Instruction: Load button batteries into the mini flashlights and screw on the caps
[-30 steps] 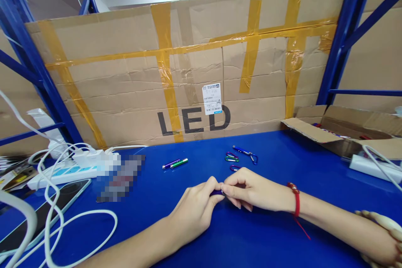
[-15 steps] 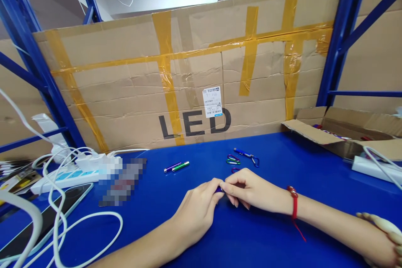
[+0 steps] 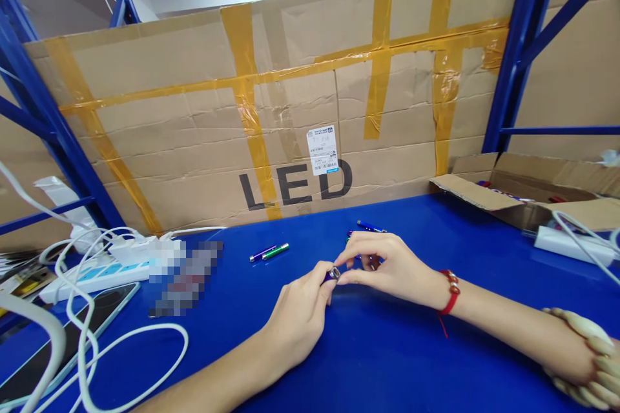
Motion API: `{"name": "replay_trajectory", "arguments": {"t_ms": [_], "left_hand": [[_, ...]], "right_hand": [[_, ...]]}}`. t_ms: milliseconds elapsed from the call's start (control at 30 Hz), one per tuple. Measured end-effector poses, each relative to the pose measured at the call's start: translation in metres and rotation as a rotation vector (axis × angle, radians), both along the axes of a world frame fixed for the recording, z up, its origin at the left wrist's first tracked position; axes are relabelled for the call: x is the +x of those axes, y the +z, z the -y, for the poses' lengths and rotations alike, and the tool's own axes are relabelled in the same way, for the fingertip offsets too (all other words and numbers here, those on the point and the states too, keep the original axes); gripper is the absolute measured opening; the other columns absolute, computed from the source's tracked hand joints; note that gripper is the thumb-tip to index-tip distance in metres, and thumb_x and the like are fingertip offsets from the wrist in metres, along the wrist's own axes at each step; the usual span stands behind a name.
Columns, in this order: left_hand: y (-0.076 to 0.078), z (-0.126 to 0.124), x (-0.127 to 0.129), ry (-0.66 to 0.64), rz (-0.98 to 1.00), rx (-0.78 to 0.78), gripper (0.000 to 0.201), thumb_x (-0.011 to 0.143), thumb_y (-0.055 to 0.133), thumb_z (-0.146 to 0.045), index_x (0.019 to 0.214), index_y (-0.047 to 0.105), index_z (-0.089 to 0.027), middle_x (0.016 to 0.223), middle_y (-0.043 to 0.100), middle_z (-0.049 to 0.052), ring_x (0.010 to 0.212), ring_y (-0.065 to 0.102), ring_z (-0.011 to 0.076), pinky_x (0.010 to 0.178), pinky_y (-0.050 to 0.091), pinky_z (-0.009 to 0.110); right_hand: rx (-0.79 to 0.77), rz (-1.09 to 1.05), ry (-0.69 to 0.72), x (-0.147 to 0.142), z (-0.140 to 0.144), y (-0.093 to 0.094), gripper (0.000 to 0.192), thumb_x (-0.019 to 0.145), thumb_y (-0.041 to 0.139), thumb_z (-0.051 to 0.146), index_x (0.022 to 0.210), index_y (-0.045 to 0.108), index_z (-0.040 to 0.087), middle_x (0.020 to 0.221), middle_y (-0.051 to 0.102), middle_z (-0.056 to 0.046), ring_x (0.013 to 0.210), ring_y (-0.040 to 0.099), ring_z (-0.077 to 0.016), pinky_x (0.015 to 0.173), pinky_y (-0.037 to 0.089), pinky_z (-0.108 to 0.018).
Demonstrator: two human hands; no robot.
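Above the blue table [image 3: 387, 361], just in front of the taped cardboard sheet [image 3: 290, 116] marked LED, both hands meet over a small purple keychain torch [image 3: 332, 275]. The left hand [image 3: 298, 319] is curled, pinching the torch's barrel between thumb and fingers; the right hand [image 3: 385, 268] is half closed, its thumb and forefinger nipping the silvery end. The torch looks light, stiff and smooth, likely slippery metal, so a firm pinch across the barrel suits it best. It sits at both sets of fingertips, lifted off the table. Nearer the cardboard lie two more torches [image 3: 269, 251] and a blue one [image 3: 371, 227].
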State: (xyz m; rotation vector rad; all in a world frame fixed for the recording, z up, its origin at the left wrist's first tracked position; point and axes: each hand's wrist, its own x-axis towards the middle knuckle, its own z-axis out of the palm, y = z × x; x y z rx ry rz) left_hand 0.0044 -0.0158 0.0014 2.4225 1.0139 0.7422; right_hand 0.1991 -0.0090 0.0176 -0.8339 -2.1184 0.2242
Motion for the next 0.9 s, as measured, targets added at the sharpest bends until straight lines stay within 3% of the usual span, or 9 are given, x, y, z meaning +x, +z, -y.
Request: {"name": "replay_trajectory", "arguments": {"t_ms": [167,433,900], "left_hand": [[0.0,0.0,0.001,-0.006,-0.017,0.001,0.016,0.092,0.027,-0.023,0.088,0.043,-0.022,0.068,0.049,-0.004,0.059,0.047,0.0116,0.059,0.033,0.021],[-0.001,0.003,0.0,-0.053,-0.098,0.057,0.015,0.09,0.03,-0.021,0.085,0.044,-0.022,0.071,0.052,-0.003,0.063,0.049,0.0129,0.06,0.032,0.021],[-0.001,0.005,0.001,-0.007,-0.062,0.012,0.003,0.088,0.036,-0.02,0.087,0.037,-0.022,0.087,0.062,-0.001,0.069,0.058,0.0161,0.059,0.035,0.023]], "right_hand": [[0.124,0.021,0.066,0.004,-0.003,-0.002,0.022,0.08,0.062,0.038,0.084,0.072,0.019,0.072,0.061,-0.003,0.059,0.052,-0.0087,0.056,0.04,-0.02],[0.171,0.081,0.142,0.003,0.001,0.002,0.02,0.08,0.062,0.034,0.072,0.07,0.017,0.068,0.063,0.0,0.057,0.057,-0.0077,0.052,0.04,-0.017],[0.208,0.184,0.094,0.002,0.007,0.003,0.031,0.088,0.052,0.037,0.072,0.068,0.017,0.069,0.063,-0.001,0.059,0.057,-0.0077,0.052,0.038,-0.017]]}}
